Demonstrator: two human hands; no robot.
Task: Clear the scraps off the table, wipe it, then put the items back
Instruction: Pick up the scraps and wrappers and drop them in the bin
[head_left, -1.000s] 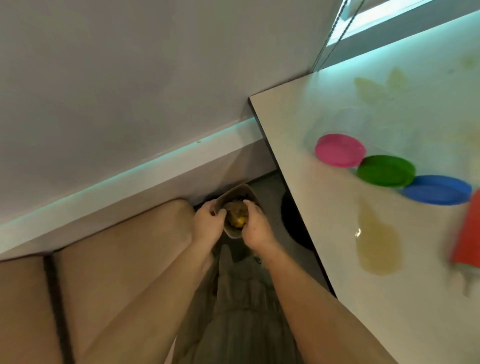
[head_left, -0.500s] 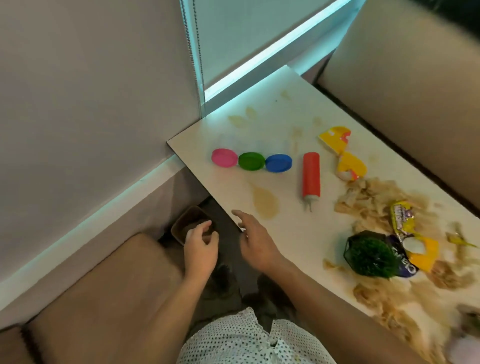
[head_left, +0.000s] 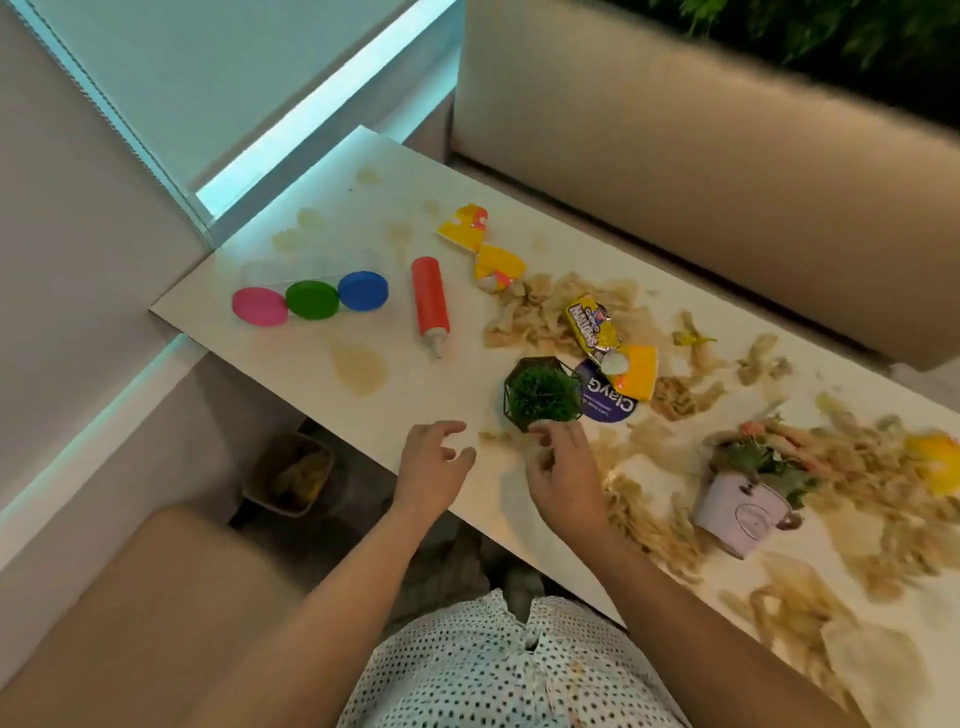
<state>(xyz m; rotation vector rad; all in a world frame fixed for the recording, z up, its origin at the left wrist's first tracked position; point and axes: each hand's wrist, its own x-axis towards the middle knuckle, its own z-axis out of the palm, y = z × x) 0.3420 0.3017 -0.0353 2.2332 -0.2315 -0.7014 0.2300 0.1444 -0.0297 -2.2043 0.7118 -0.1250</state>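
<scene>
Beige food scraps (head_left: 540, 317) lie strewn over the white table (head_left: 467, 374), thickest at the right (head_left: 883, 499). Yellow wrappers (head_left: 480, 244) and a snack packet (head_left: 592, 325) lie among them. My left hand (head_left: 434, 467) hovers over the table's near edge, fingers loosely curled and holding nothing. My right hand (head_left: 563, 473) is just in front of the small green plant (head_left: 543, 395) in its black wire pot, fingertips near a few scraps there. A small bin (head_left: 291, 478) with scraps in it stands on the floor to the left.
Three clear jars with pink (head_left: 260, 306), green (head_left: 311, 300) and blue (head_left: 362, 290) lids lie at the far left, beside a red squeeze bottle (head_left: 430, 299). A purple lid (head_left: 605, 402), a flower pot (head_left: 743, 506), a brown spill (head_left: 358, 366) and cushioned benches (head_left: 701, 156) surround the table.
My view swung up from the bin to the table. Both hands left the bin and rose to the table's near edge, the right one reaching the green plant.
</scene>
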